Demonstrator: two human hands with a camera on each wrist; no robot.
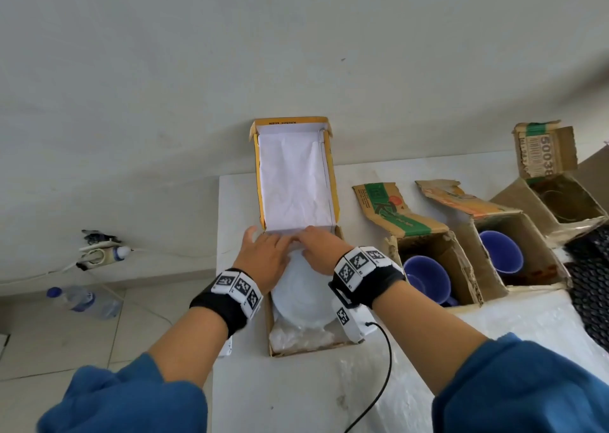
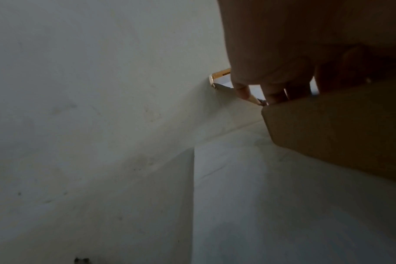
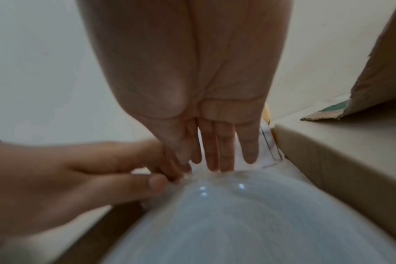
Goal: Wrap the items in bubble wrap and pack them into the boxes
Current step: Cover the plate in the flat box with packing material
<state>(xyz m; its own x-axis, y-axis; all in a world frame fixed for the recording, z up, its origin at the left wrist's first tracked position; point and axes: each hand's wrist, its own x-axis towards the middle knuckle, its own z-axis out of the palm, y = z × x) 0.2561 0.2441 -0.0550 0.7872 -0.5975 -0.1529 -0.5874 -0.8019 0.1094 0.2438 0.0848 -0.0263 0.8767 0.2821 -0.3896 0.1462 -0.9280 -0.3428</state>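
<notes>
Wrapped plate (image 1: 296,287) is down in the open box (image 1: 270,320), bubble wrap (image 1: 296,333) bunched at the near end, so this one looks almost packed! Lid's not shut, and two blue cups (image 1: 425,274) next door look unwrapped. Both hands reach to the plate's far edge: right hand (image 1: 318,249) flat, straight fingers (image 3: 224,153) pressing the wrap; left hand (image 1: 263,258) seems to pinch it.

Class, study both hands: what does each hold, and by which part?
The left hand pinches the bubble wrap at the far rim of the plate. The right hand holds nothing; its straight fingers press there.
</notes>
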